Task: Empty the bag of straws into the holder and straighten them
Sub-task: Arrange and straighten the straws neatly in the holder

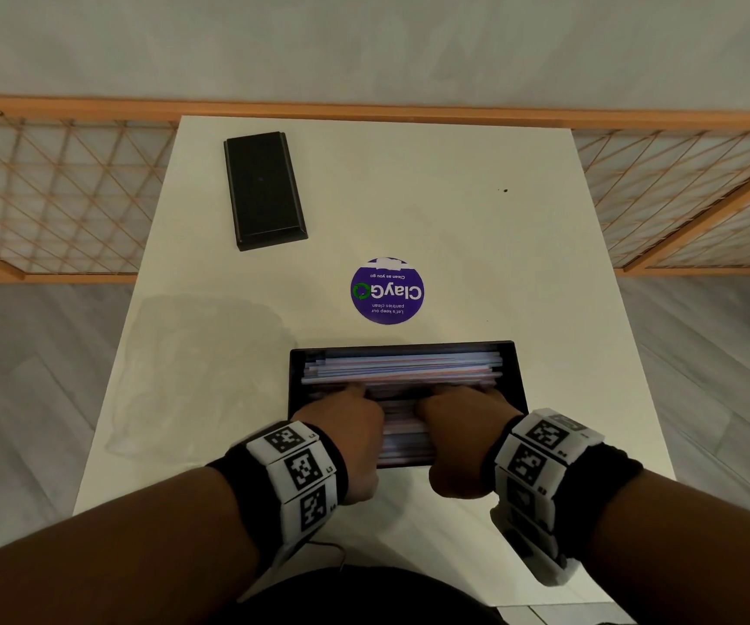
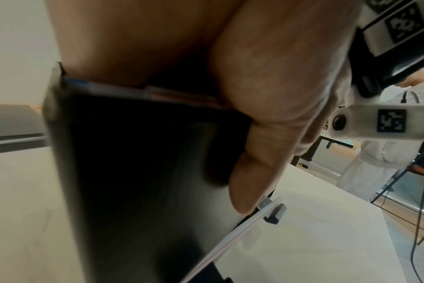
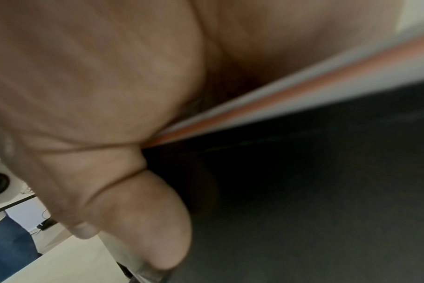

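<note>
A black rectangular holder (image 1: pixel 402 344) stands near the table's front edge, filled with pale pink, blue and white straws (image 1: pixel 402 367) lying lengthwise. Both hands reach over its near wall. My left hand (image 1: pixel 352 421) lays its fingers on the straws at the left. My right hand (image 1: pixel 458 417) does the same at the right. In the left wrist view the thumb (image 2: pixel 266 153) presses on the holder's outer wall (image 2: pixel 133 172), with straws (image 2: pixel 177 93) above it. The right wrist view shows the thumb (image 3: pixel 145 220) against the dark wall (image 3: pixel 303 191), under an orange straw (image 3: pixel 278 86). The clear bag (image 1: pixel 192 367) lies flat to the left.
A black lid or tray (image 1: pixel 265 189) lies at the back left of the white table (image 1: pixel 476 263). A round purple sticker (image 1: pixel 386 290) sits just beyond the holder. A wooden lattice rail (image 1: pixel 48 187) runs behind the table. A person in white (image 2: pixel 387 153) stands off to the side.
</note>
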`<state>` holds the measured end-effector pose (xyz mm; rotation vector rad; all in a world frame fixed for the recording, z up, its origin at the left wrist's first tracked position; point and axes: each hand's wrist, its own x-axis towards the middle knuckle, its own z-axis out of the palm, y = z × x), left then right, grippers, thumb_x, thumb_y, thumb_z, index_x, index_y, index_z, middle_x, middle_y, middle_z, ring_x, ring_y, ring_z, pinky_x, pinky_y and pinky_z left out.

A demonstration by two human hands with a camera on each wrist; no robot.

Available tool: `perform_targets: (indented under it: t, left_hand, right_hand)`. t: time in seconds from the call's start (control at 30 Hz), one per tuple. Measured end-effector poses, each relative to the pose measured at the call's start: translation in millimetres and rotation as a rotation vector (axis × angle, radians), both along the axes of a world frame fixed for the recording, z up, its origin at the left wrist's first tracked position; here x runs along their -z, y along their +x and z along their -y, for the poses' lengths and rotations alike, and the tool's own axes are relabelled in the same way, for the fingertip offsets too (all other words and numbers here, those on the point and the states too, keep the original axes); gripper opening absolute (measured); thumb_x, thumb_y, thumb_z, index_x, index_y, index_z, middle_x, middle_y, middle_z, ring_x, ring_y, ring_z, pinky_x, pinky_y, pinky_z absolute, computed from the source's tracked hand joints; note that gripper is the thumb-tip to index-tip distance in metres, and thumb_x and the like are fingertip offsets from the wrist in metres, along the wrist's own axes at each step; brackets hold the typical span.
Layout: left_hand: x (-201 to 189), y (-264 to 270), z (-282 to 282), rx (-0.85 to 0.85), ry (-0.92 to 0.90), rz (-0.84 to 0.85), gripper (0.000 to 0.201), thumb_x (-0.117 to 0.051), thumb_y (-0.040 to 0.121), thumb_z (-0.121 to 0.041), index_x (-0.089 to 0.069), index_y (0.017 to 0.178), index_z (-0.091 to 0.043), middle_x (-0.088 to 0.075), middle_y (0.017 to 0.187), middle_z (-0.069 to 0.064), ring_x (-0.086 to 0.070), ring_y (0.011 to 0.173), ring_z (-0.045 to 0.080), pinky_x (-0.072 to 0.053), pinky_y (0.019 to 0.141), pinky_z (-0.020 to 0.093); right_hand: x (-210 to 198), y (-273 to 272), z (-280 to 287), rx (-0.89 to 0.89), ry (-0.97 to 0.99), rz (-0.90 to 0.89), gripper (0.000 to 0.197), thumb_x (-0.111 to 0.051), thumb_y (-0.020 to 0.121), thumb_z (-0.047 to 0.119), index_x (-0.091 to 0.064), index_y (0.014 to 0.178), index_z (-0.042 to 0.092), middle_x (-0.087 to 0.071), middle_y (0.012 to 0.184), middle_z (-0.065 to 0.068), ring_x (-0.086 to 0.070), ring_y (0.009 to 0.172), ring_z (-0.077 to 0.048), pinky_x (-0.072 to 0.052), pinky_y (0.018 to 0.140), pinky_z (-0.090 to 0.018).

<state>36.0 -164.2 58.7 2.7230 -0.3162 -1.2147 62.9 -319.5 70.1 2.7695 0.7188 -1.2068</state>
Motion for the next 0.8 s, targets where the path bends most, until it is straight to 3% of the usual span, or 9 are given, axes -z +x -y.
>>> perform_targets:
  t: [0.2, 0.33, 0.5, 0.6, 0.7, 0.8]
  left_hand:
    - [-3.4, 0.6, 0.9, 0.04, 0.022, 0.008, 0.044, -0.073, 0.08, -0.024, -0.061, 0.122, -0.019, -0.052, 0.126, 0.002, -0.062, 0.11, 0.025, -0.056, 0.096, 0.04]
    - [-3.9, -0.1, 0.7, 0.054, 0.034, -0.004, 0.045, -0.074, 0.08, -0.024, -0.058, 0.122, -0.018, -0.065, 0.115, 0.002, -0.067, 0.101, 0.024, -0.06, 0.087, 0.039]
    - [-4.2, -3.9, 3.1, 0.069, 0.062, 0.041, 0.047, -0.072, 0.084, -0.026, -0.056, 0.128, -0.019, -0.059, 0.124, 0.003, -0.064, 0.109, 0.025, -0.057, 0.092, 0.038]
    - [-4.1, -1.4, 2.2, 0.049, 0.047, 0.011, 0.047, -0.073, 0.082, -0.026, -0.061, 0.127, -0.021, -0.05, 0.131, 0.003, -0.06, 0.115, 0.027, -0.054, 0.099, 0.042]
    - [-6.6, 0.6, 2.3, 0.064, 0.047, 0.007, 0.041, -0.071, 0.083, -0.022, -0.061, 0.123, -0.018, -0.059, 0.122, 0.004, -0.065, 0.108, 0.027, -0.058, 0.092, 0.042]
    - [-7.8, -0.9, 2.9, 0.058, 0.033, 0.039, 0.051, -0.07, 0.082, -0.02, -0.049, 0.128, -0.019, -0.064, 0.117, 0.003, -0.067, 0.105, 0.027, -0.059, 0.089, 0.041]
  right_hand:
    - [0.0, 0.4, -0.5, -0.011, -0.009, -0.006, 0.046, -0.067, 0.072, 0.032, -0.061, 0.117, 0.025, -0.052, 0.117, 0.001, -0.056, 0.109, -0.024, -0.048, 0.098, -0.04]
    - [-0.1, -0.8, -0.5, 0.005, -0.015, -0.041, 0.038, -0.066, 0.076, 0.028, -0.061, 0.113, 0.022, -0.065, 0.107, 0.002, -0.064, 0.101, -0.021, -0.052, 0.093, -0.035]
    - [-0.8, -1.5, -0.4, -0.02, -0.032, -0.027, 0.039, -0.065, 0.076, 0.029, -0.059, 0.114, 0.023, -0.06, 0.113, 0.001, -0.059, 0.108, -0.024, -0.043, 0.104, -0.041]
    - [0.3, -0.5, -0.3, -0.033, -0.038, -0.02, 0.045, -0.065, 0.073, 0.031, -0.063, 0.117, 0.023, -0.053, 0.118, -0.001, -0.054, 0.111, -0.025, -0.046, 0.101, -0.042]
    - [-1.7, 0.2, 0.3, -0.017, -0.012, -0.036, 0.04, -0.066, 0.074, 0.026, -0.061, 0.114, 0.021, -0.063, 0.108, 0.001, -0.062, 0.101, -0.022, -0.051, 0.095, -0.039]
    - [-2.7, -1.0, 2.0, 0.022, 0.025, -0.026, 0.046, -0.066, 0.072, 0.024, -0.052, 0.116, 0.021, -0.063, 0.109, 0.002, -0.063, 0.101, -0.023, -0.05, 0.097, -0.04]
